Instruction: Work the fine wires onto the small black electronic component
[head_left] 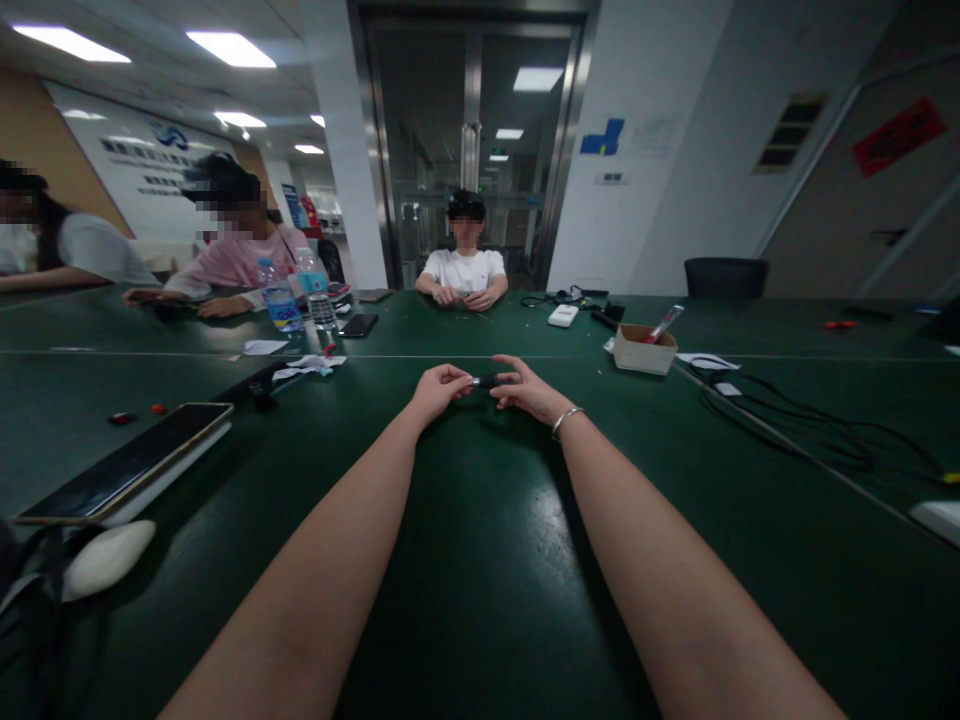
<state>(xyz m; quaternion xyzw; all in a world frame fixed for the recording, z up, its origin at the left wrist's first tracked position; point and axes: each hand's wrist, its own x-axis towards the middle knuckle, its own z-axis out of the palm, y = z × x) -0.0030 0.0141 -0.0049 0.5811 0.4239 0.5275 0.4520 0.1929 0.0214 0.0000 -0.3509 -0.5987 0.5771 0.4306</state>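
Observation:
In the head view, a short black cylinder with a silver end [487, 382] is held level between my two hands, above the green table [480, 560]. My left hand [441, 390] pinches its silver end between thumb and fingertips. Around the black end are the thumb and fingers of my right hand [531, 390], with the index finger raised and stretched out. A metal bracelet [566, 422] circles my right wrist. The cylinder is too small to tell its exact kind.
On the left lie a phone on a white box [142, 455], a white mouse-shaped thing [109, 558] and crumpled paper [311, 366]. Two water bottles [279, 298] stand behind. A small carton [645, 352] and black cables [795, 415] occupy the right. Across sits a person [465, 270]; others sit left.

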